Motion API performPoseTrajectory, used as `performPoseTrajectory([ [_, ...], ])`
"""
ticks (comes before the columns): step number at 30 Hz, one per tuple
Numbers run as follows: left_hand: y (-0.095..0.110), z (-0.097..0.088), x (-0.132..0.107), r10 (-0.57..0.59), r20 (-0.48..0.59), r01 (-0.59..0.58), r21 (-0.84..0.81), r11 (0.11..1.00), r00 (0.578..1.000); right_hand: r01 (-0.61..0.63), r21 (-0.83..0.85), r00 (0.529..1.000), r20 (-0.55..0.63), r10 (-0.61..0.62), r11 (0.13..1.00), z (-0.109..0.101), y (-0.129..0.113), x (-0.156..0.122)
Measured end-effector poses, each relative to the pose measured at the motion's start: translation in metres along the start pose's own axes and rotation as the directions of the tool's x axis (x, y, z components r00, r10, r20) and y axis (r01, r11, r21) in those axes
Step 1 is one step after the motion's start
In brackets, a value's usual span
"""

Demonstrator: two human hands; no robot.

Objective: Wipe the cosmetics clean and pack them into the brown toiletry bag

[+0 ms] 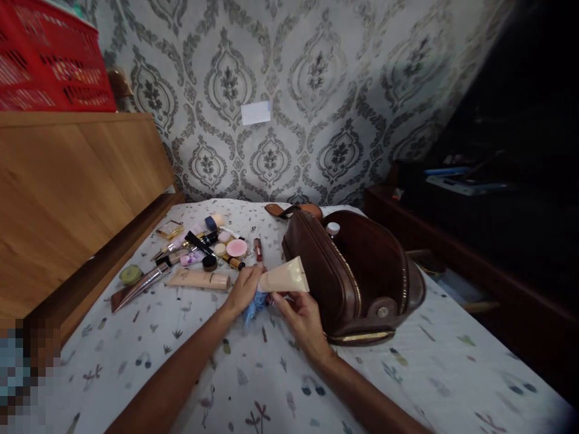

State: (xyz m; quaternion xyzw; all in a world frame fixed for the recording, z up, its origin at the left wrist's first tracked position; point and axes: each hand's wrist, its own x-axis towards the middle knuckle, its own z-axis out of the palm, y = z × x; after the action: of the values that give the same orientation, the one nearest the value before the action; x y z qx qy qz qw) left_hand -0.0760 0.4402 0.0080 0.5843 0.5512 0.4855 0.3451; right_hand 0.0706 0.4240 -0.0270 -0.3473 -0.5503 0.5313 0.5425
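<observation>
1 pale tube [286, 276], held beside 1 open brown bag [312, 265]. Your left hand [245, 288]: curled closed around the tube's left end, 1 blue cloth [256, 306] bunched beneath. Your right hand [304, 318]: half curled at the tube's lower edge, grip unclear.

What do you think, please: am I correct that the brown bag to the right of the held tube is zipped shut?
Not quite: in the head view, the brown bag to the right of the held tube is unzipped and gapes open.
</observation>
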Motion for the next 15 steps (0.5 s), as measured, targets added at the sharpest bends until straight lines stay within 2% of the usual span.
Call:
performPoseTrajectory([
  [6,0.003,-0.007,0.002,0.056,0.154,-0.068,0.073,0.995,0.987,-0.01,-0.054,0.999,-0.033,0.008,0.998,-0.004,0.001,-0.002],
  [15,0.008,-0.011,0.0,0.18,0.085,-0.191,0.153,0.969,0.98,-0.016,-0.032,0.999,0.03,0.017,0.999,-0.004,-0.012,-0.001],
])
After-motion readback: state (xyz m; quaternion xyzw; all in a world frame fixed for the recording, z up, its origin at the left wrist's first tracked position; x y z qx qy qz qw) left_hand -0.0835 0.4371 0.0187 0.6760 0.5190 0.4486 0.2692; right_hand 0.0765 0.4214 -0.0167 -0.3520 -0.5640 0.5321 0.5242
